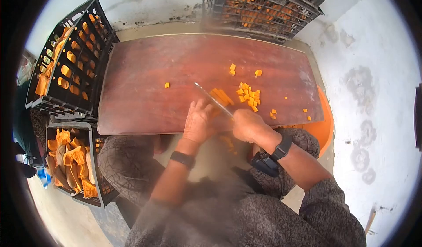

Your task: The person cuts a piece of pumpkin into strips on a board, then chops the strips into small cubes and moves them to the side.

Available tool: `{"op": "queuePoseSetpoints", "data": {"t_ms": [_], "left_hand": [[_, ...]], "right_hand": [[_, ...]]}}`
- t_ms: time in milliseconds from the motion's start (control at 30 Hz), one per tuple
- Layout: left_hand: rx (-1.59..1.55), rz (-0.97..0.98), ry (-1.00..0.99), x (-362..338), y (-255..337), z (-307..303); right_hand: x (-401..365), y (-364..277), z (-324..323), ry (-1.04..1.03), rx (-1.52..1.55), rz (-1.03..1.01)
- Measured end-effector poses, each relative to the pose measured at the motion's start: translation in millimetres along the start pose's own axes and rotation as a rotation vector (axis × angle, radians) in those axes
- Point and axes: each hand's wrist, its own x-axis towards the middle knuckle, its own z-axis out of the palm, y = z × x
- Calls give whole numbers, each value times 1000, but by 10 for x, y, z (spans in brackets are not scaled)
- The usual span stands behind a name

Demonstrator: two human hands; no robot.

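Note:
My right hand point(251, 126) is wrapped around the handle of a knife point(214, 100), its blade slanting up and left over the reddish-brown board point(145, 71). Close to the board's front edge, my left hand point(198, 120) has its fingers curled against orange vegetable strips point(222, 97), partly hidden by the blade and slightly blurred. A small heap of orange cubes point(249, 96) lies to the right of the knife. Single cubes are scattered about, one cube point(167, 85) at the left and another piece point(258, 72) farther back.
Black crates with orange pieces stand at the left: a tall crate point(81, 58) and a lower crate point(94, 168). Stacked black crates point(268, 10) rise behind the board. An orange tub point(325, 119) sits under its right end, near a white wall point(369, 49).

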Motion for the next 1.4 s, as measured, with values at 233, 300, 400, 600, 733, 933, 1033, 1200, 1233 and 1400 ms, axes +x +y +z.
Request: {"op": "queuePoseSetpoints", "data": {"t_ms": [233,300,400,600,733,933,1033,1200,1233,1400], "left_hand": [[-29,-10,44,4,3,2],[-43,-2,53,11,-9,8],[-29,-17,46,14,-47,40],[-21,2,16,6,-34,16],[89,109,0,0,-33,-3],[64,8,40,-44,-125,173],[54,-43,60,-25,-122,171],[114,109,-37,10,-108,137],[103,81,-12,9,-102,150],[52,152,102,6,9,66]], "right_hand": [[131,-85,-223,-254,127,161],[170,-104,-225,-275,91,188],[195,-128,-216,-266,73,168],[369,-55,89,-62,9,98],[333,-51,234,48,-41,66],[253,-297,-286,-315,82,257],[362,-159,-101,-361,46,295],[520,-88,234,62,-13,34],[509,-110,252,69,-7,33],[470,-89,248,82,1,49]]}}
